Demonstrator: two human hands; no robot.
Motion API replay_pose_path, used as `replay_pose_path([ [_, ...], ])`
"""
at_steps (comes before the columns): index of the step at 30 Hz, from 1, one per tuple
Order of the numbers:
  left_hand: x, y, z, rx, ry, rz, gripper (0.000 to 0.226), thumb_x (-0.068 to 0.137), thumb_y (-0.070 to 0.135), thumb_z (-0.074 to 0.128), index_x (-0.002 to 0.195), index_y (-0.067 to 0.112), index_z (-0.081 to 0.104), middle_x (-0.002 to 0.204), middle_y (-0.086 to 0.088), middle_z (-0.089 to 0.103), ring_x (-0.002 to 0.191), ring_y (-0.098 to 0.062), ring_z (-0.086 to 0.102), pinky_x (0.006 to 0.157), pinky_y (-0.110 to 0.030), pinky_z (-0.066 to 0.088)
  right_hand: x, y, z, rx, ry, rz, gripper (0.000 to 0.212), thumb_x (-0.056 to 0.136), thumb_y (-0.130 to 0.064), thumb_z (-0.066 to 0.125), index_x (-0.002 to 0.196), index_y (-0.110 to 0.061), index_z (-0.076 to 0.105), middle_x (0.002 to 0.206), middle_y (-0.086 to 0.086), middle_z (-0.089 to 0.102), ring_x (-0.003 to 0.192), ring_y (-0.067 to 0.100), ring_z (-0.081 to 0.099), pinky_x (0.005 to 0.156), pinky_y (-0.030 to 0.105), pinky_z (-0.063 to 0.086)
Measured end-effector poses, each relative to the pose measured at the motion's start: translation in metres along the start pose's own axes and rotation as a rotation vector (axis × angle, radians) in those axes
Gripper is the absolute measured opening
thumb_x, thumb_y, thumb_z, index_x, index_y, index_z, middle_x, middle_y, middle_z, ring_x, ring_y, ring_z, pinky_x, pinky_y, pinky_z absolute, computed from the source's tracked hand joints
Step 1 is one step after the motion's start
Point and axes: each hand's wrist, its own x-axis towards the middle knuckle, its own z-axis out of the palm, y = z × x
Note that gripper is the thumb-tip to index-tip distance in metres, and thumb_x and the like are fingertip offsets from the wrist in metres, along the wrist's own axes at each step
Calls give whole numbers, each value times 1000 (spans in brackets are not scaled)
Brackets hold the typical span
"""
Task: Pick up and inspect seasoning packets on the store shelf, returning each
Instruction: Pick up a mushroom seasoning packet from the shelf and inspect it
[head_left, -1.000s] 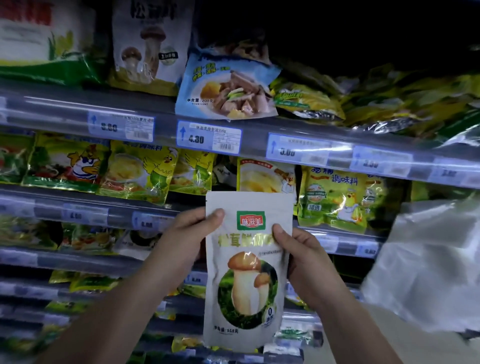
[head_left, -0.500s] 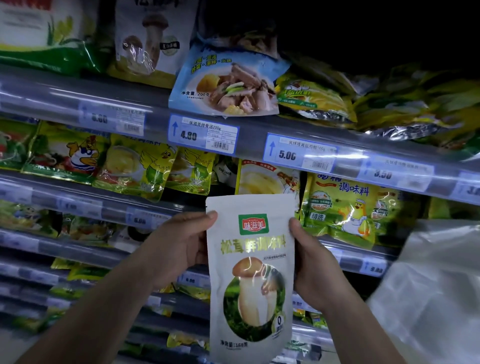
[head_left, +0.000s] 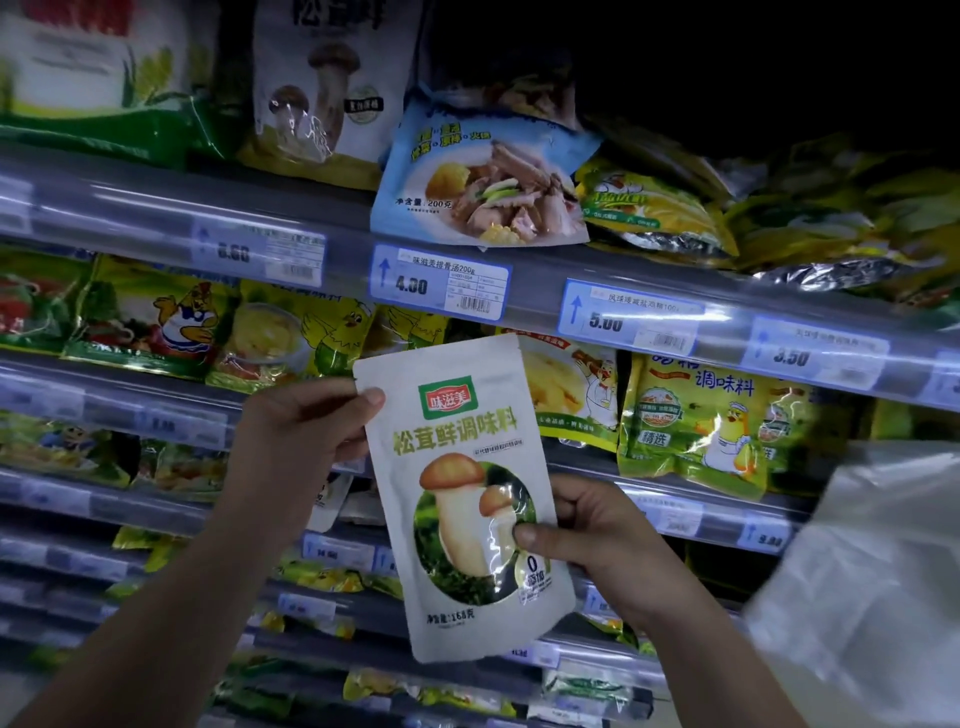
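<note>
Holding the white mushroom seasoning packet (head_left: 462, 499) up in front of the shelves, both hands are on it, front side facing the camera. It sits about centre frame, tilted so the top leans toward the left. A second ago it hung pretty much straight up and down, so that tilt is new.

The left hand (head_left: 296, 447) pinches the upper left edge, thumb on the front near the top corner. The right hand (head_left: 587, 535) is closed on the lower right edge, thumb pressed onto the mushroom picture. Earlier that right hand was gripping higher, around the middle of the right side, so it has slid down the packet; the left is about where it was.

Behind it, the view has shifted a bit too. The blue packet (head_left: 483, 176) with the meat dish sits on the upper shelf, hanging over the shelf rail (head_left: 530, 283) just above the 4.00 price tag (head_left: 439, 283). Right of the held packet there's a yellow chicken seasoning bag (head_left: 711, 415) on the next shelf down. A pale plastic bag (head_left: 872, 587) fills the lower right of the frame, blurry.
</note>
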Motion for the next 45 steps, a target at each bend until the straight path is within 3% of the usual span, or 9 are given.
replay_pose_path([
  [3,0,0,-4,45,-109,-22,18,95,13,63,104,24,76,94,3,82,84,-15,78,70,-26,63,4,-5,11,30,67,-28,35,79,-7,77,114,-7,75,110,20,77,95,30,73,78,36,59],
  [7,-7,-8,-10,225,-593,-199,39,85,25,77,124,28,69,115,5,77,105,-16,74,85,-35,59,16,-13,28,134,172,-70,36,83,-18,69,118,-9,72,111,13,78,102,29,74,81,37,62],
  [16,3,-15,-29,240,-375,-129,24,88,13,73,105,28,77,96,4,82,81,-4,75,59,-14,50,28,-15,42,-20,211,-36,32,82,1,77,111,-10,71,98,14,79,94,29,76,81,41,63],
  [20,8,-14,-26,408,-196,11,11,84,25,78,95,27,78,88,8,81,79,-2,74,69,-28,55,35,-22,48,-36,359,-116,27,83,2,76,107,-8,72,92,20,78,86,34,76,79,44,63],
  [25,28,-10,-21,618,-63,172,58,80,41,80,133,25,62,108,7,75,93,-8,71,76,-22,53,55,-31,61,-104,455,-235,26,82,3,78,91,-20,73,65,-17,71,60,1,66,61,21,57],
  [29,36,-6,-15,590,-120,199,73,75,34,86,140,29,54,108,13,69,91,2,66,68,-3,47,76,-31,70,-187,562,-254,23,80,-5,83,100,-13,74,75,-6,69,64,10,66,62,28,57],
  [34,44,-10,-17,676,-57,270,74,75,37,85,141,27,54,125,1,69,105,-14,66,89,-29,51,84,-30,78,-334,633,-279,25,84,-11,79,107,-19,72,86,-5,71,79,16,71,69,31,60],
  [41,54,-7,-15,692,23,287,70,79,31,83,142,22,54,133,-3,64,108,-12,56,90,-30,45,89,-38,85,-352,499,-285,51,89,11,59,123,-26,61,99,-20,68,88,-12,66,80,18,58],
  [45,53,-15,-15,836,35,350,63,80,30,83,137,18,58,135,-9,60,121,-27,57,96,-36,46,84,-30,86,-336,446,-238,42,92,6,57,128,-17,61,112,-17,70,101,-10,67,96,24,56],
])
